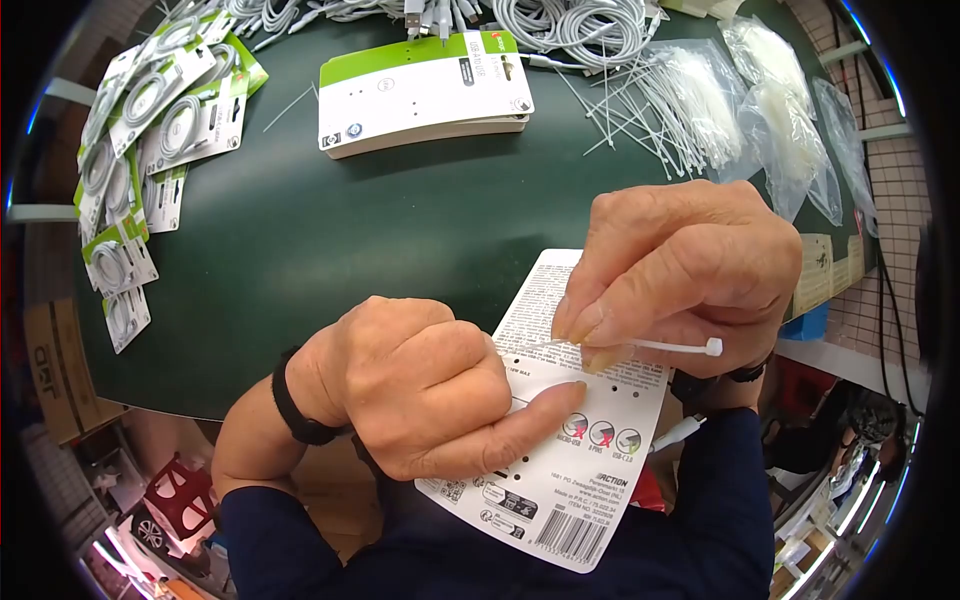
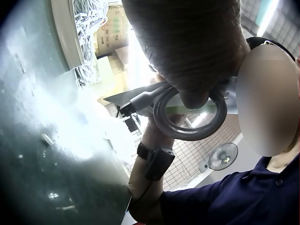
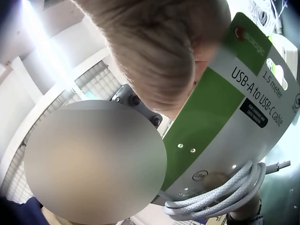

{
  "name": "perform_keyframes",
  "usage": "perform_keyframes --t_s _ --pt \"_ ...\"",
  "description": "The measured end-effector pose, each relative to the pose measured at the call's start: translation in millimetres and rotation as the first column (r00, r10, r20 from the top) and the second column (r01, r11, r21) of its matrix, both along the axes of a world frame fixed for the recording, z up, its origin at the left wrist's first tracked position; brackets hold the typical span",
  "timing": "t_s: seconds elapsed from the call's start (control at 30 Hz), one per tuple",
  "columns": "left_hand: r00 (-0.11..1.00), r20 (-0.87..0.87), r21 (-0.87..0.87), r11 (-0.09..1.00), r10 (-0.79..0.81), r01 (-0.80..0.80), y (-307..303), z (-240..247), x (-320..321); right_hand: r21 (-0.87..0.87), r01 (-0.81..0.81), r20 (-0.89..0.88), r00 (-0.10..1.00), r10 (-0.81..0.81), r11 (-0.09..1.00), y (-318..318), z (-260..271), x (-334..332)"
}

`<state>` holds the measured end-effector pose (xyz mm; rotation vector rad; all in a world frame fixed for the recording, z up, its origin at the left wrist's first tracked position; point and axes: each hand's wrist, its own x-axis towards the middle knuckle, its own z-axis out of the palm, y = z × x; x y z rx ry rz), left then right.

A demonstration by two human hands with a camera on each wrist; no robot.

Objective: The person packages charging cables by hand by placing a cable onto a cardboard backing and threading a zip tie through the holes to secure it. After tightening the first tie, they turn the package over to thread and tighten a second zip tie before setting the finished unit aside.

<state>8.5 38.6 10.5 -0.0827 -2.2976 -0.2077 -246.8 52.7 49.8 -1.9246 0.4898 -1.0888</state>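
Note:
A printed cardboard card (image 1: pixel 570 500) is held back side up, tilted, in the head view. My left hand (image 1: pixel 430 390) grips it with curled fingers, the thumb lying across its back. Under the card hangs a coiled grey-white cable (image 2: pixel 213 126), with a finger of the left hand (image 2: pixel 187 47) at its loop. My right hand (image 1: pixel 690 270) pinches a white cable tie (image 1: pixel 675 347) above the card's holes, the tie's head pointing right. The card's green and white front (image 3: pixel 225 117) and the coil (image 3: pixel 220 201) show beside the right hand (image 3: pixel 154 51) in the right wrist view.
A stack of flat cards (image 1: pixel 420 100) lies on the dark green table (image 1: pixel 290 240) at the back. Carded cables (image 1: pixel 180 130) overlap along the left edge. Cable coils (image 1: pixel 590 30) lie at the back, loose cable ties (image 1: pixel 640 115) and plastic bags (image 1: pixel 790 130) at the back right.

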Motion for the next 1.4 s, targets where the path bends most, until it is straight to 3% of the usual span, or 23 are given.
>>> perform_keyframes --t_s 0.1,0.23,0.33,0.47,0.6,0.63,0.7,0.73,0.77,0.8,0.83,0.87,0.97,1.0,1.03,1.1,1.2,1.33,1.4 --pt "1.0 -0.015 0.011 1.0 0.004 -0.004 0.4 -1.6 -1.1 0.022 0.011 0.013 1.0 -0.011 1.0 1.3 -2.2 3.1" --pt "0.999 -0.028 0.033 0.999 0.029 -0.028 3.3 -5.2 -1.1 0.109 -0.054 -0.053 0.997 0.06 0.993 1.0 -2.6 5.9" --pt "0.998 0.01 0.044 0.997 0.063 -0.063 7.7 -6.6 0.9 0.251 -0.04 -0.215 0.972 0.096 0.967 0.3 2.0 5.4" --pt "0.997 0.015 0.047 0.996 0.076 -0.077 6.4 -4.9 -0.9 0.328 -0.039 -0.228 0.966 0.119 0.944 -2.3 2.7 4.0" --pt "0.994 -0.009 0.064 0.992 0.111 -0.11 2.4 -2.2 -4.2 0.282 -0.075 -0.225 0.964 0.143 0.956 -8.3 -0.6 2.0" --pt "0.994 -0.023 0.117 0.988 0.107 -0.104 -0.6 -2.9 -5.3 0.272 -0.071 -0.227 0.964 0.136 0.96 -6.8 0.2 2.4" --pt "0.993 -0.05 0.221 0.97 0.11 -0.097 -5.3 -6.3 -6.6 0.397 0.142 -0.008 0.988 -0.151 0.907 -3.7 1.7 4.3" --pt "0.992 -0.051 0.209 0.973 0.113 -0.1 -5.3 -12.0 -7.0 0.386 0.139 -0.006 0.989 -0.148 0.912 -5.4 0.7 3.3" --pt "0.974 -0.113 0.381 0.914 0.197 -0.141 -4.1 -21.4 -8.0 0.337 0.351 0.092 0.911 -0.401 0.874 -7.6 -1.4 0.8" --pt "0.944 -0.162 0.542 0.825 0.288 -0.159 -3.7 -26.6 -10.4 0.31 0.545 0.202 0.763 -0.614 0.779 -9.8 -3.6 -1.6" --pt "0.903 -0.195 0.686 0.711 0.384 -0.154 -4.0 -28.3 -11.5 0.297 0.539 0.209 0.769 -0.604 0.788 -10.7 -6.1 -4.0" --pt "0.898 -0.204 0.676 0.72 0.39 -0.159 -5.3 -27.0 -11.6 0.217 0.564 0.267 0.751 -0.604 0.797 -10.5 -9.2 -6.9" --pt "0.805 -0.194 0.906 0.417 0.561 -0.072 -13.3 -14.2 -16.1 0.046 0.603 0.386 0.725 -0.571 0.796 -9.4 -16.0 -6.8" --pt "0.799 -0.202 0.902 0.426 0.566 -0.073 -17.1 -11.9 -18.0 -0.172 0.588 0.299 0.796 -0.527 0.79 -7.6 -17.8 -3.5" --pt "0.777 -0.189 0.949 0.314 0.6 -0.011 -22.0 -10.2 -20.1 -0.38 0.533 0.197 0.845 -0.497 0.756 -5.7 -17.9 0.5" --pt "0.739 -0.148 0.989 0.08 0.657 0.127 -29.9 -7.3 -23.0 -0.502 0.352 0.065 0.926 -0.372 0.79 -4.7 -12.3 16.2" --pt "0.746 -0.153 0.987 0.057 0.648 0.152 -33.8 -4.5 -24.9 -0.612 0.336 -0.078 0.875 -0.477 0.716 0.2 -19.5 38.0" --pt "0.751 -0.176 0.982 0.054 0.636 0.183 -34.0 -4.4 -30.6 -0.658 0.414 -0.151 0.747 -0.648 0.629 -3.7 -30.4 49.1" --pt "0.748 -0.192 0.978 0.062 0.635 0.198 -34.6 -6.5 -33.4 -0.668 0.409 -0.138 0.753 -0.643 0.622 -4.6 -36.6 48.9"
